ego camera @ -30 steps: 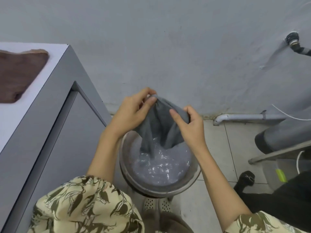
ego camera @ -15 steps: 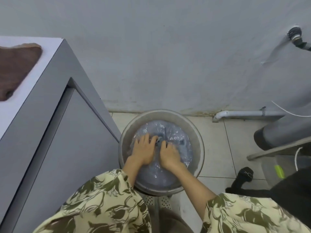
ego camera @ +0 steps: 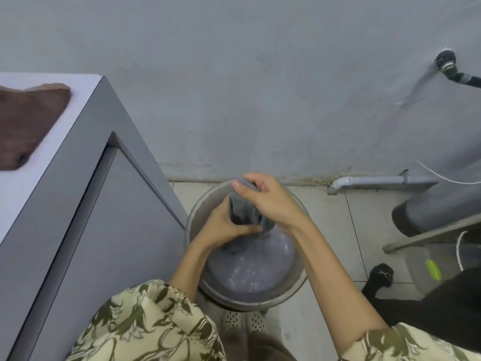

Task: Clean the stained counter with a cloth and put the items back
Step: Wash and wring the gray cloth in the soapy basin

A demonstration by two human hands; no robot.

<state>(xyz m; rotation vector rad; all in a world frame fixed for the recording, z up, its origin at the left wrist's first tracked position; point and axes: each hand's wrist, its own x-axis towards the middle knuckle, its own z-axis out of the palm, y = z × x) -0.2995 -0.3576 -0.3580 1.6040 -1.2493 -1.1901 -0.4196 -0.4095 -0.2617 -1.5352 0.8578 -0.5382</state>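
both hands grip grey cloth (ego camera: 243, 212) over basin (ego camera: 197, 212) | cabinet (ego camera: 104, 204) left | pipe (ego camera: 377, 181) right

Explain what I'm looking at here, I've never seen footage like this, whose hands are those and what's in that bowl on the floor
There is no machine here. A person wears a camera on their head, so the single view looks down at their own arms. The left hand and the right hand both grip a wet grey cloth, bunched and lifted over a metal basin of cloudy water on the tiled floor, likely wringing it. To the left stands a grey counter with a brown cloth lying on top. A white pipe runs along the foot of the wall.
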